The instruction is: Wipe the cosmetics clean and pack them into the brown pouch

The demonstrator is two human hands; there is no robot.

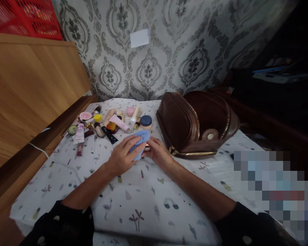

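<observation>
A small object with a shiny edge is located between the person's two hands, above the patterned sheet; most of it is hidden by fingers and fabric, so I cannot identify it from here. A blue cloth lies against the object. The left hand is closed on the cloth, thumb and fingers pressing it toward the object. The right hand grips the object from the opposite side with bent fingers.

Just beyond the cloth stands a jar with a dark blue lid. To the person's left of the jar, cosmetics lie in a loose group: a pink tube, a black tube, a pink rounded item, a yellow cap and a white-and-pink tube.

To the person's right, near the right hand, a brown bag rests on the sheet, its zipped upper opening spread wide. A white cable crosses the sheet's left side. Outermost are a wooden panel at left, a red basket above it, and a wall with ornamental wallpaper bearing a white card.
</observation>
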